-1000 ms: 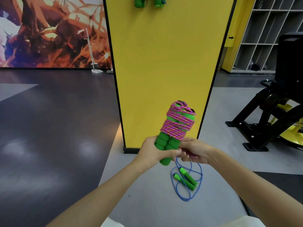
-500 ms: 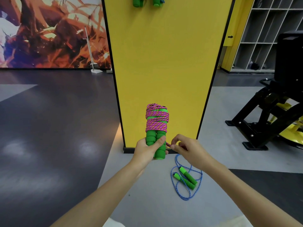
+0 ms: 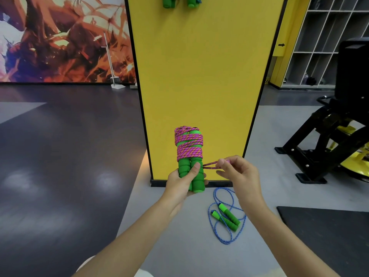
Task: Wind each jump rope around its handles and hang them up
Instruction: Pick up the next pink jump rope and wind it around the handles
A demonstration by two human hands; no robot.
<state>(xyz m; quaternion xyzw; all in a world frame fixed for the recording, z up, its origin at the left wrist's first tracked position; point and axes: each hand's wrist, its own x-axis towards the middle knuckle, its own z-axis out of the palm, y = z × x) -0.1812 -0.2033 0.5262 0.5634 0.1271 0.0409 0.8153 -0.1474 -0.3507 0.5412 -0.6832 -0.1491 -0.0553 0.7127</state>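
At the bottom of the frame two bare forearms (image 3: 139, 226) reach up to the hands. At centre the left hand (image 3: 180, 182) grips the lower ends of two green handles (image 3: 191, 172), which stand upright side by side, with its thumb laid across their front. The pink rope (image 3: 189, 145) is wound tight round their upper half. Just right of them the right hand (image 3: 239, 172) pinches a short loop (image 3: 209, 165) of that rope between thumb and forefinger, stretched sideways from the handles.

Below the hands a blue rope (image 3: 227, 217) lies loose on the grey floor (image 3: 169, 236), its own handles together inside the coils. A black mat (image 3: 329, 236) lies at lower right.

Behind stands a yellow pillar (image 3: 199, 76), with hung ropes (image 3: 167, 2) at the top edge. A black machine (image 3: 329, 136) stands at right, shelves (image 3: 319, 47) at upper right, a mural (image 3: 60, 37) at upper left.
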